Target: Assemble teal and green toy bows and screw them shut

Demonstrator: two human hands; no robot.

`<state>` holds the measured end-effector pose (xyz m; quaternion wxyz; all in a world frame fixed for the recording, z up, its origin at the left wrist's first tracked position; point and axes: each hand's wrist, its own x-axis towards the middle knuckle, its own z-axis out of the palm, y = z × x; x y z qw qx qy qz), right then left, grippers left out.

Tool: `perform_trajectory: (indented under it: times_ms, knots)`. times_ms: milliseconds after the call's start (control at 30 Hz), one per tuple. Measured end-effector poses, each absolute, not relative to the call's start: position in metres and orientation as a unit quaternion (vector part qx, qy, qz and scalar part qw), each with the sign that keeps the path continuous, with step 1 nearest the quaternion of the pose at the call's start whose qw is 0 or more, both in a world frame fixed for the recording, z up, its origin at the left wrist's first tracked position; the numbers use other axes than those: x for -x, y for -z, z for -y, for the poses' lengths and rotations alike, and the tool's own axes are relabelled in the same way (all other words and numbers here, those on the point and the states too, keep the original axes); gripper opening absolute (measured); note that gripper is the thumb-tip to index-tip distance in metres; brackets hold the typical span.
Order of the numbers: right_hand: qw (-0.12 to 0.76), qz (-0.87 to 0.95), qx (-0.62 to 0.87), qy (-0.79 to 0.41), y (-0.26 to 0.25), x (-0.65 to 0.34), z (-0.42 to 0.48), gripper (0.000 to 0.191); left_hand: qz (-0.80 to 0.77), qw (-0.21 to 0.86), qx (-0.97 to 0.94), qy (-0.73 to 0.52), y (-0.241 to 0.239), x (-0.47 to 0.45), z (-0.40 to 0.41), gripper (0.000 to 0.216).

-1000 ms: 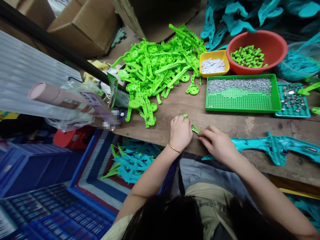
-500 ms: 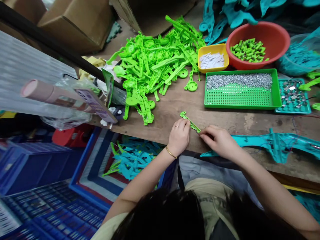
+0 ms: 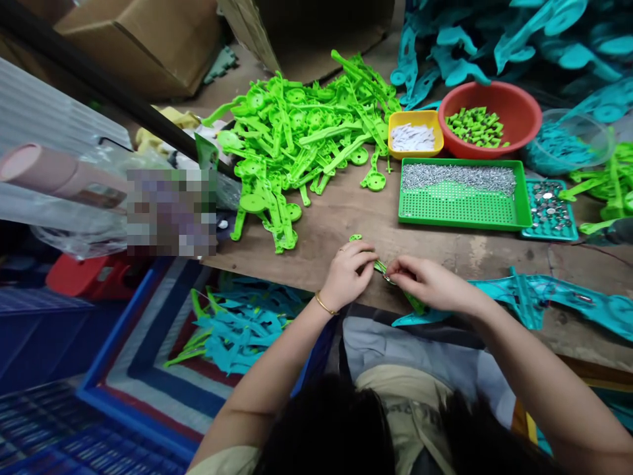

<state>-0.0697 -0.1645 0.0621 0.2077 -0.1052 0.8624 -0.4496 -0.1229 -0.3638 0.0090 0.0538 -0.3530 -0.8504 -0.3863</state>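
My left hand (image 3: 350,274) is closed on a slim green plastic part (image 3: 380,266) at the table's front edge. One end of that part pokes out beyond the left fingers. My right hand (image 3: 420,280) pinches at its near end, where something small and shiny shows; its kind I cannot make out. More green plastic shows beneath the right hand. Just right of that hand lies a long turquoise plastic piece (image 3: 531,297) with thin wires on it.
A heap of green plastic parts (image 3: 306,132) lies behind my hands. At the back right stand a yellow tray (image 3: 394,145), a red bowl (image 3: 529,122), a green tray of metal pins (image 3: 465,221) and a turquoise tray (image 3: 573,227). A blue crate (image 3: 113,343) of parts sits below left.
The view has shifted a little. Both hands stay on the green part, the right now pinching over its near end, where a shiny bit shows. More green plastic appears under the right hand.
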Motion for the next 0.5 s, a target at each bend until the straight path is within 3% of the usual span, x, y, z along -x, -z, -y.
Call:
perform_trajectory:
  times_ms: [133, 367, 500]
  knots:
    - [0.159, -0.864, 0.088, 0.469, -0.056, 0.073, 0.168, 0.018, 0.845, 0.045, 0.367, 0.387, -0.006, 0.126, 0.366, 0.016]
    - [-0.032, -0.906, 0.067, 0.416, -0.042, 0.074, 0.178, 0.019, 0.843, 0.101, 0.361, 0.386, 0.003, 0.122, 0.363, 0.014]
    - [-0.031, -0.877, 0.073, 0.474, -0.039, 0.077, 0.187, 0.018, 0.858, 0.132, 0.320, 0.379, 0.008, 0.119, 0.362, 0.015]
